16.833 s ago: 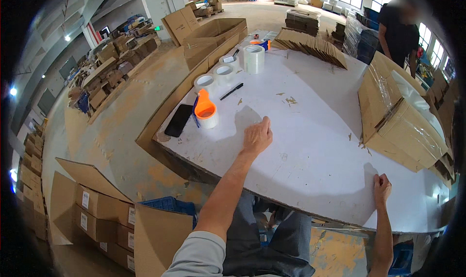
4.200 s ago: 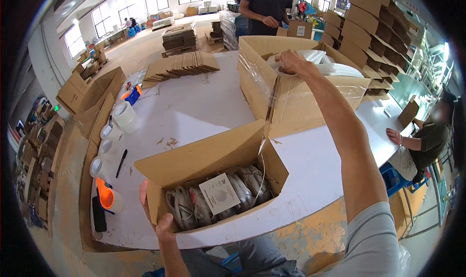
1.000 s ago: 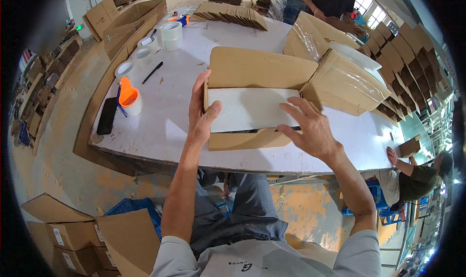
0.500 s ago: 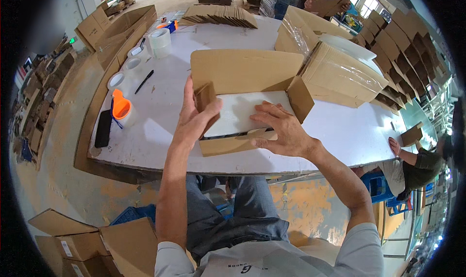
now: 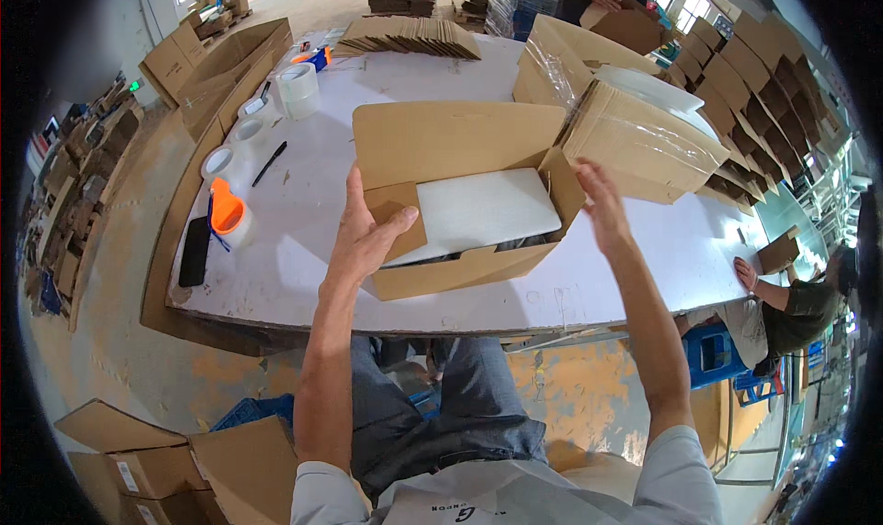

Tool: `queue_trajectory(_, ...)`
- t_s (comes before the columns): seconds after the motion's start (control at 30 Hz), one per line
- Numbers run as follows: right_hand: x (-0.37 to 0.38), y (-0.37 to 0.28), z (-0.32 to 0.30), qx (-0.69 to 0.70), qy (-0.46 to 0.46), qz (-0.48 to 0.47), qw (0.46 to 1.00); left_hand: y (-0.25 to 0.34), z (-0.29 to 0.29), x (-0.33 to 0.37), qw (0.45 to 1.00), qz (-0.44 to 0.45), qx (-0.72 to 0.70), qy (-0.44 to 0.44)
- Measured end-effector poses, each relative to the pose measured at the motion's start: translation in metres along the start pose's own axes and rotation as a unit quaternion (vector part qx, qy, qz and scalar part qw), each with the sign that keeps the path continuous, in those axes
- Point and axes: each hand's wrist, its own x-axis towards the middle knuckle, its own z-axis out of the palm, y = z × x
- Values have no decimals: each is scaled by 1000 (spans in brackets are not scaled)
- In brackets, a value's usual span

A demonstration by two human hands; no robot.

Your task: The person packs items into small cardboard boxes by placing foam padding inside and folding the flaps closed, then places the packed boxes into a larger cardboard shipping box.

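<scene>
An open cardboard box (image 5: 460, 276) sits in front of me on the white table, its lid raised at the far side. A white foam sheet (image 5: 487, 207) lies inside. Something dark shows along the foam's near edge, too little to name. My left hand (image 5: 363, 235) grips the box's left side, thumb on the inward-folded left flap (image 5: 400, 214) and fingers outside. Just outside the upright right flap (image 5: 565, 189) is my right hand (image 5: 602, 203), fingers stretched and holding nothing; whether the fingertips touch the flap, I cannot tell.
On the left are an orange tape dispenser (image 5: 226, 214), a black phone (image 5: 194, 252), a pen (image 5: 269, 164) and tape rolls (image 5: 299, 91). A larger carton (image 5: 635, 143) stands at the right, flat cardboard pieces (image 5: 409, 39) at the back. A co-worker's hand (image 5: 747, 273) rests at the right edge.
My right hand has left the foam and moved right, outside the right flap. The left flap now lies folded further in over the foam, and the box has turned slightly.
</scene>
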Motion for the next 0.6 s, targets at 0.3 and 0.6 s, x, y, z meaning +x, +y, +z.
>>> queue_trajectory(0.3,-17,-6,78,34,-151,69,986,-6,-13,6,999,32,14,21)
queue_trajectory(0.6,-12,19,76,1,-91,-163,982,-23,-30,5,996,58,22,56)
